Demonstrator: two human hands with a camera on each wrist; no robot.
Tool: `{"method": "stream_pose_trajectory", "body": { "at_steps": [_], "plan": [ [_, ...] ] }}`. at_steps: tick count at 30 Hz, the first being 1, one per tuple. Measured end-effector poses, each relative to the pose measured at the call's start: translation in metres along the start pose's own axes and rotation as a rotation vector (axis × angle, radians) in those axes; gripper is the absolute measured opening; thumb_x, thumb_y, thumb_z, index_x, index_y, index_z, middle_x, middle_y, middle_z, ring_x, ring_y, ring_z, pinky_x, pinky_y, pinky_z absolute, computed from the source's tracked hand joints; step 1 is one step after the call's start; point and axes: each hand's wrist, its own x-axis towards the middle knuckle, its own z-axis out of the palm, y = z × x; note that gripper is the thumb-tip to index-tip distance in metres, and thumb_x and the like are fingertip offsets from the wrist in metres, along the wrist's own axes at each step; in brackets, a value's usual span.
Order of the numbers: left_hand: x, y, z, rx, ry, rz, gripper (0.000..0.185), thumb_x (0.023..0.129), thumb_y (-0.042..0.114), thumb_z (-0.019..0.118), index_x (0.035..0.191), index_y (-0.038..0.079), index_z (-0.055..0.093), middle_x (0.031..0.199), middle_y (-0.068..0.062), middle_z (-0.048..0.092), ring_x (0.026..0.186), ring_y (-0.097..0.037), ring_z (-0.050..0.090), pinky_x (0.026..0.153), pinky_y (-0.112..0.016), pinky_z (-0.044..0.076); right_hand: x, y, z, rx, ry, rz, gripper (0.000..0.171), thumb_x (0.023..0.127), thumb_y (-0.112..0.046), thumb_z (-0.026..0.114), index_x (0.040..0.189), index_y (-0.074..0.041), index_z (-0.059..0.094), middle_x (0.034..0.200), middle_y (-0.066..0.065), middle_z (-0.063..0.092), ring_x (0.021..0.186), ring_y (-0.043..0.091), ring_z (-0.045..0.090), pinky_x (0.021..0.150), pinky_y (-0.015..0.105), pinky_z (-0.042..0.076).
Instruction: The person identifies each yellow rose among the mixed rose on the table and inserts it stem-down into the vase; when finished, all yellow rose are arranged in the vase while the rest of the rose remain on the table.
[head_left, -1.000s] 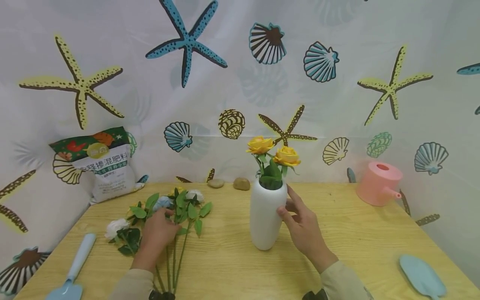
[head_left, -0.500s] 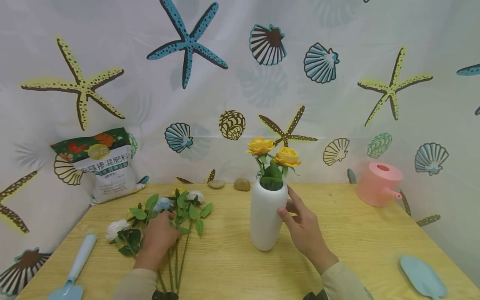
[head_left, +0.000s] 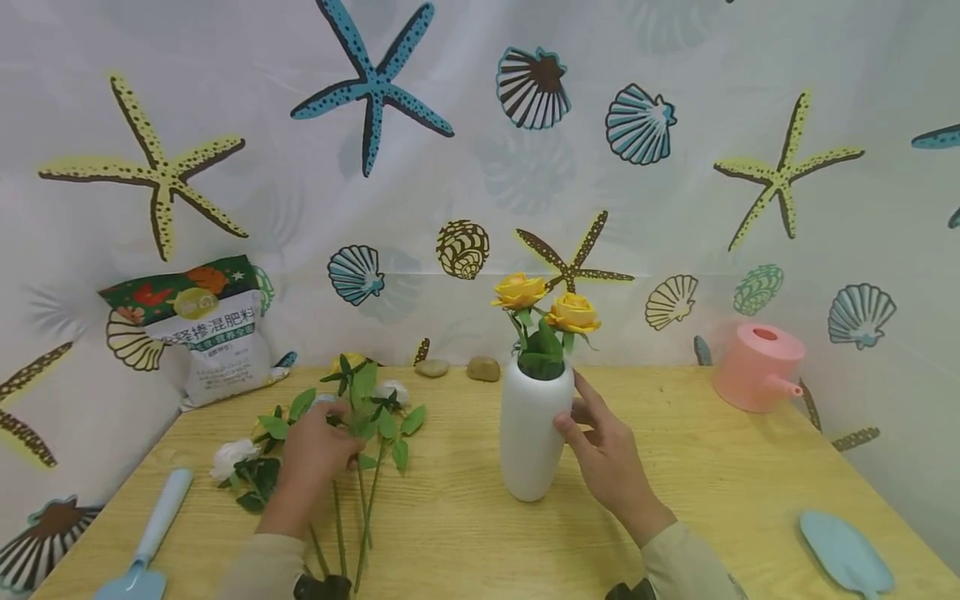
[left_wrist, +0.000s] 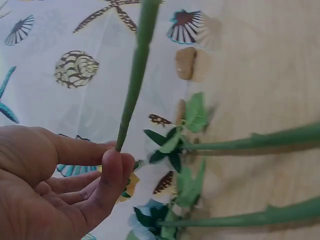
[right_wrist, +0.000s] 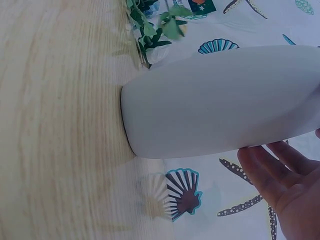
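The head view looks forward and down over the table [head_left: 465,533] toward the wall. Each wrist view sits close, rolled sideways: the left on a stem [left_wrist: 134,80], the right on the vase [right_wrist: 220,100], also seen from the head

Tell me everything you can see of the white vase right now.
The white vase is a tall, smooth, matte body, ceramic by the look, narrow at the mouth and rounded toward its base. It stands upright on the wooden table, near its middle. Two yellow roses with green leaves rise from its mouth. The right hand rests against its right side, thumb on the front, fingers straight along the wall. The left hand is apart from it, pinching a flower stem.
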Motion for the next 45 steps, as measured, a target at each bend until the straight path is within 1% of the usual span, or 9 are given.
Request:
{"method": "stream_pose_trajectory", "body": {
  "at_steps": [3, 7, 12, 19, 25, 32, 36, 38, 45],
  "plan": [
    [-0.003, 0.008, -0.005, -0.065, 0.009, -0.002, 0.061, 0.092, 0.009, 0.070, 0.145, -0.003, 0.044, 0.092, -0.014, 0.073, 0.065, -0.021, 0.071, 0.064, -0.036, 0.053, 0.000, 0.001, 0.000, 0.009, -0.004, -0.003, 0.062, 0.102, -0.022, 0.062, 0.157, -0.015, 0.035, 0.130, 0.018, 0.067, 0.117, 0.033, 0.067, 0.088, 0.028, 0.060],
    [-0.005, 0.019, -0.007, -0.162, 0.031, -0.003, 0.062, 0.094, 0.013, 0.069, 0.148, 0.001, 0.042, 0.100, -0.016, 0.073, 0.067, -0.018, 0.072, 0.059, -0.031, 0.052, 0.000, 0.000, 0.000, 0.014, -0.005, 0.004, 0.063, 0.102, -0.022, 0.062, 0.158, -0.015, 0.035, 0.129, 0.017, 0.068, 0.117, 0.032, 0.067, 0.088, 0.032, 0.060],
    [-0.009, 0.038, -0.002, -0.381, 0.077, 0.029, 0.062, 0.095, 0.010, 0.070, 0.150, 0.005, 0.041, 0.104, -0.015, 0.070, 0.068, -0.011, 0.072, 0.065, -0.026, 0.058, 0.001, -0.002, -0.001, 0.023, -0.009, 0.009, 0.062, 0.102, -0.022, 0.061, 0.158, -0.015, 0.035, 0.130, 0.017, 0.067, 0.117, 0.033, 0.067, 0.090, 0.039, 0.060],
    [-0.016, 0.068, 0.015, -0.733, 0.149, 0.060, 0.063, 0.094, -0.002, 0.067, 0.150, 0.006, 0.039, 0.092, -0.002, 0.060, 0.063, -0.005, 0.068, 0.069, -0.023, 0.061, 0.001, -0.004, -0.002, 0.031, -0.015, 0.003, 0.062, 0.102, -0.020, 0.062, 0.158, -0.015, 0.035, 0.130, 0.017, 0.067, 0.117, 0.031, 0.067, 0.089, 0.031, 0.059],
    [-0.020, 0.097, 0.030, -0.966, 0.296, 0.146, 0.061, 0.093, -0.004, 0.068, 0.145, 0.010, 0.040, 0.089, 0.001, 0.060, 0.065, -0.008, 0.067, 0.071, -0.028, 0.062, 0.001, -0.003, -0.002, 0.027, -0.018, 0.006, 0.062, 0.102, -0.020, 0.061, 0.158, -0.015, 0.034, 0.130, 0.017, 0.067, 0.118, 0.031, 0.067, 0.090, 0.035, 0.060],
    [-0.014, 0.136, 0.031, -1.091, 0.469, 0.346, 0.059, 0.092, -0.003, 0.069, 0.142, 0.009, 0.041, 0.096, -0.005, 0.059, 0.071, -0.011, 0.067, 0.071, -0.027, 0.062, 0.001, -0.002, -0.002, 0.019, -0.012, 0.002, 0.062, 0.102, -0.020, 0.061, 0.158, -0.014, 0.034, 0.129, 0.017, 0.068, 0.117, 0.031, 0.067, 0.091, 0.038, 0.060],
    [-0.009, 0.151, 0.028, -1.109, 0.524, 0.459, 0.057, 0.092, -0.005, 0.068, 0.141, 0.007, 0.040, 0.095, -0.005, 0.060, 0.075, -0.014, 0.067, 0.071, -0.028, 0.061, 0.001, -0.001, -0.002, 0.011, -0.004, -0.021, 0.062, 0.102, -0.018, 0.061, 0.158, -0.015, 0.035, 0.126, 0.016, 0.069, 0.115, 0.030, 0.068, 0.090, 0.038, 0.060],
    [-0.008, 0.156, 0.028, -1.114, 0.535, 0.484, 0.057, 0.092, -0.006, 0.067, 0.140, 0.006, 0.040, 0.095, -0.006, 0.060, 0.075, -0.014, 0.067, 0.070, -0.028, 0.061, 0.001, 0.000, -0.002, 0.007, 0.001, -0.029, 0.062, 0.102, -0.018, 0.061, 0.158, -0.016, 0.035, 0.125, 0.015, 0.069, 0.114, 0.029, 0.068, 0.090, 0.037, 0.060],
    [-0.008, 0.164, 0.036, -1.091, 0.529, 0.493, 0.063, 0.091, -0.009, 0.068, 0.144, 0.004, 0.036, 0.096, -0.006, 0.059, 0.075, -0.011, 0.067, 0.067, -0.025, 0.060, 0.001, 0.001, -0.002, 0.007, 0.001, -0.024, 0.062, 0.102, -0.019, 0.061, 0.158, -0.016, 0.035, 0.125, 0.015, 0.069, 0.115, 0.029, 0.068, 0.090, 0.037, 0.060]
  ]
}}
